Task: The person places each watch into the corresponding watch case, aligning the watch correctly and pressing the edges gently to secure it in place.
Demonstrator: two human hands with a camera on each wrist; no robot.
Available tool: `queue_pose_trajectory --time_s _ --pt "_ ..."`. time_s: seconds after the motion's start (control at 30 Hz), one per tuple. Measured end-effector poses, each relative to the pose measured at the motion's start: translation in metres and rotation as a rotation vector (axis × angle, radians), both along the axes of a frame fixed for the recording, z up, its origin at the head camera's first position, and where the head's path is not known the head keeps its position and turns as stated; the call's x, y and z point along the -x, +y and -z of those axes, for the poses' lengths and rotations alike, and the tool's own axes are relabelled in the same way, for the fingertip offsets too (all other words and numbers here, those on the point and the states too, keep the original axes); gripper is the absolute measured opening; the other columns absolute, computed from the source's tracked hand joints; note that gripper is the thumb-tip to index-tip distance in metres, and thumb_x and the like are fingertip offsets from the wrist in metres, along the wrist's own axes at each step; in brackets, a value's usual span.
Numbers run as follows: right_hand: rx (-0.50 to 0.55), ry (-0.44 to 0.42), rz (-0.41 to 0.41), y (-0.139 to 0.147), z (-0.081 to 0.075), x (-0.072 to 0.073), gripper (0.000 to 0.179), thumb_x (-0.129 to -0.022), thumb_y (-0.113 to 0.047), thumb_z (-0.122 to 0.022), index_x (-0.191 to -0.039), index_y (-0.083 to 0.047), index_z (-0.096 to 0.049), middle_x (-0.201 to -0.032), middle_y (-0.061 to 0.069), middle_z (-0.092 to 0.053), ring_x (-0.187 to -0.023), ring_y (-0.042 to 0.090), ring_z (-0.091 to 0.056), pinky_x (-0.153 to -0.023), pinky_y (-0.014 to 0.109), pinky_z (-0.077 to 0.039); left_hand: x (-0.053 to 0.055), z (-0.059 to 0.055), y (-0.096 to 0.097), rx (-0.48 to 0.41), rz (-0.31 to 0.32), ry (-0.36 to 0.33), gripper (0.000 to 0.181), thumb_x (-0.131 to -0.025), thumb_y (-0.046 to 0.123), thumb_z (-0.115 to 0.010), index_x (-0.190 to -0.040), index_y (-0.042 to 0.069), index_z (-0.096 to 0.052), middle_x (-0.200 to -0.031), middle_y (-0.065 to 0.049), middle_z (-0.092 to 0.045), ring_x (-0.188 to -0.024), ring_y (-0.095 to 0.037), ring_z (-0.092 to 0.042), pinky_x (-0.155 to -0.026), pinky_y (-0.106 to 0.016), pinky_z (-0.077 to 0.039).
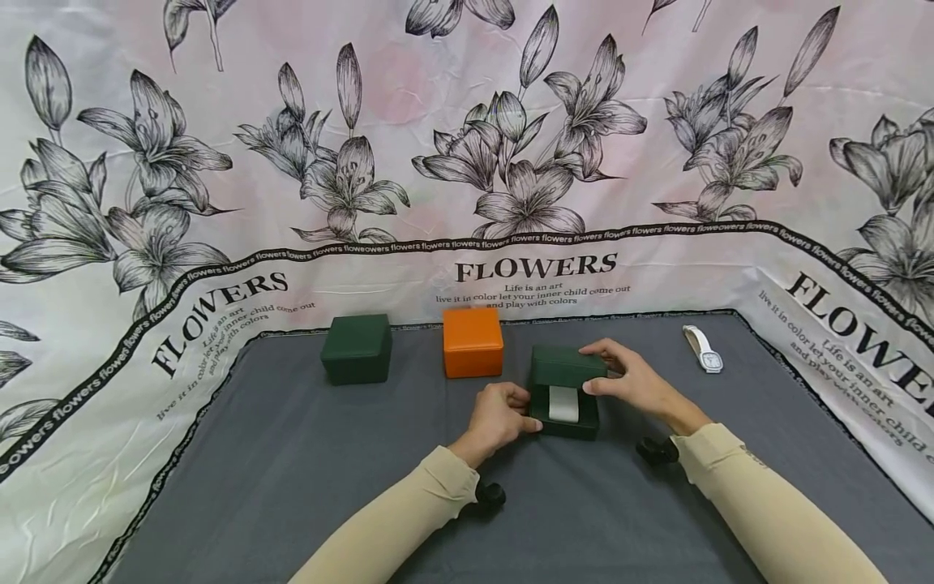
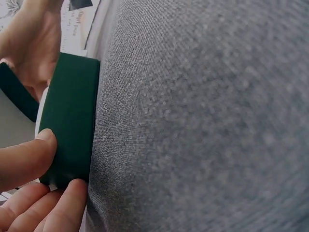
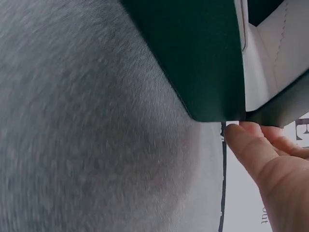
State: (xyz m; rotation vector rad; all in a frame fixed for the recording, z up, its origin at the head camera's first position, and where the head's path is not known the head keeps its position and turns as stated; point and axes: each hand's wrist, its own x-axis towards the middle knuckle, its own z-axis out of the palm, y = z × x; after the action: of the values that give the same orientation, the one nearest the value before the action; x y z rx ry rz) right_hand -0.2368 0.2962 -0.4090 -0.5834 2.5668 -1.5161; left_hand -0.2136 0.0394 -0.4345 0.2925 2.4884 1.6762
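Observation:
A dark green watch box (image 1: pixel 584 427) stands part open, its lid (image 1: pixel 562 365) tilted up at the back. Inside its base sits an off-white cushion (image 1: pixel 563 403). My left hand (image 1: pixel 499 418) grips the base at its left front corner; the left wrist view shows the thumb on the front wall (image 2: pixel 75 106) and the fingers around the side. At the right end of the lid, my right hand (image 1: pixel 633 380) holds it between thumb and fingers. A pale stitched lining (image 3: pixel 270 63) shows inside the lid in the right wrist view.
An orange box (image 1: pixel 473 345) stands behind and left of the open one, with another green box (image 1: pixel 356 349) farther left. Toward the right back lies a white-strapped watch (image 1: pixel 704 350). Grey cloth (image 1: pixel 292 487) covers the table, and a flower-printed sheet (image 1: pixel 394 292) hangs behind.

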Motion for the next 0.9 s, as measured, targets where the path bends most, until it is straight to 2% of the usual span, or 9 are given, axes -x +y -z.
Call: queue_pose_trajectory --time_s 0.07,0.27,0.43,0.6,0.77,0.83,0.9 --pt "0.008 0.006 0.000 0.0007 0.0016 0.0023 0.050 -0.090 -0.025 -0.068 -0.134 -0.018 -0.047 -0.122 0.014 -0.050 -0.104 0.031 -0.055 -0.081 0.043 -0.047 -0.0006 -0.0001 -0.0004 -0.006 0.004 -0.003 0.038 -0.067 0.000 -0.085 -0.102 0.000 -0.069 -0.096 -0.009 -0.071 -0.084 -0.015 -0.067 -0.071 -0.028 -0.056" --pt "0.036 0.007 -0.015 0.0004 0.0038 0.0036 0.049 -0.091 -0.024 -0.066 -0.135 -0.015 -0.045 -0.123 0.015 -0.049 -0.102 0.033 -0.055 -0.079 0.045 -0.049 -0.0019 0.0004 0.0004 0.065 -0.009 0.028 0.038 -0.074 0.016 -0.084 -0.107 0.003 -0.069 -0.098 -0.006 -0.069 -0.089 -0.016 -0.065 -0.073 -0.030 -0.055" --pt "0.039 0.027 -0.017 0.0002 0.0054 0.0024 0.049 -0.091 -0.023 -0.066 -0.135 -0.016 -0.045 -0.125 0.015 -0.048 -0.099 0.032 -0.056 -0.076 0.044 -0.049 -0.0041 0.0001 0.0028 0.091 -0.037 0.047 0.035 -0.073 0.013 -0.084 -0.102 0.003 -0.068 -0.095 -0.006 -0.069 -0.086 -0.016 -0.065 -0.072 -0.030 -0.055" --pt "0.036 0.079 -0.009 0.0007 0.0074 0.0029 0.048 -0.093 -0.019 -0.063 -0.137 -0.012 -0.045 -0.129 0.016 -0.045 -0.095 0.032 -0.057 -0.074 0.041 -0.051 -0.0053 -0.0003 0.0041 0.074 -0.048 0.042 0.035 -0.072 0.011 -0.085 -0.101 0.003 -0.066 -0.094 -0.006 -0.068 -0.085 -0.017 -0.065 -0.071 -0.029 -0.055" --pt "-0.052 0.115 0.029 -0.0007 -0.0014 -0.0007 0.049 -0.090 -0.027 -0.067 -0.134 -0.015 -0.048 -0.132 0.012 -0.047 -0.115 0.035 -0.049 -0.090 0.053 -0.043 -0.0046 0.0005 0.0033 0.075 -0.062 0.026 0.035 -0.071 0.011 -0.085 -0.100 0.004 -0.067 -0.092 -0.004 -0.068 -0.083 -0.014 -0.065 -0.070 -0.028 -0.054" --pt "-0.069 0.127 0.032 -0.0007 -0.0017 -0.0009 0.049 -0.090 -0.028 -0.068 -0.133 -0.016 -0.049 -0.132 0.010 -0.047 -0.118 0.032 -0.048 -0.092 0.054 -0.041 -0.0044 0.0004 0.0028 0.076 -0.065 0.023 0.035 -0.071 0.012 -0.085 -0.100 0.005 -0.067 -0.091 -0.003 -0.068 -0.082 -0.013 -0.064 -0.070 -0.028 -0.054" --pt "-0.056 0.137 0.026 -0.0008 -0.0007 -0.0013 0.049 -0.090 -0.026 -0.069 -0.133 -0.014 -0.048 -0.129 0.011 -0.049 -0.111 0.031 -0.053 -0.089 0.051 -0.044 -0.0038 0.0003 0.0025 0.076 -0.062 0.025 0.035 -0.071 0.013 -0.086 -0.099 0.005 -0.067 -0.090 -0.002 -0.068 -0.082 -0.012 -0.064 -0.070 -0.028 -0.054"
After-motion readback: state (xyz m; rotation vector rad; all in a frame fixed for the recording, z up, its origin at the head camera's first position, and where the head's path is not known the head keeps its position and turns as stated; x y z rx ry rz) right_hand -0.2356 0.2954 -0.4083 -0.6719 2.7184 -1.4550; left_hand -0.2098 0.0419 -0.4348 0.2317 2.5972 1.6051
